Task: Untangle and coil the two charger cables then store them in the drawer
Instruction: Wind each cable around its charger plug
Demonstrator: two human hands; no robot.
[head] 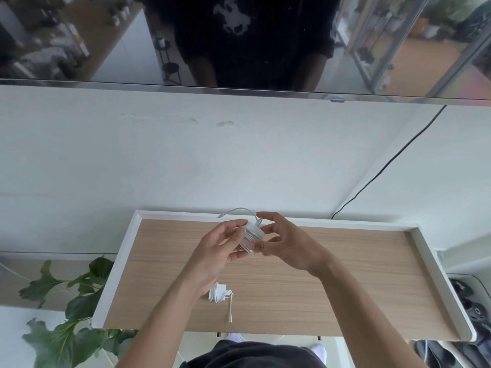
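Note:
Above the far middle of the wooden cabinet top (345,274), both hands hold a white charger cable (253,233) wound into a tight coil. My left hand (223,248) grips the coil from the left. My right hand (281,240) pinches it from the right, where a short free end with its plug (233,211) arcs up and to the left. A second white cable (219,292) lies coiled on the wood near the front, below my left forearm, its plug end (230,313) trailing toward the front edge. No drawer is plainly visible.
A raised white rim (114,274) borders the cabinet top on the left, back and right. A leafy green plant (77,301) stands at the left. A black cord (385,168) runs down the white wall. A dark screen (239,41) hangs above. Shoes (473,309) sit at the right.

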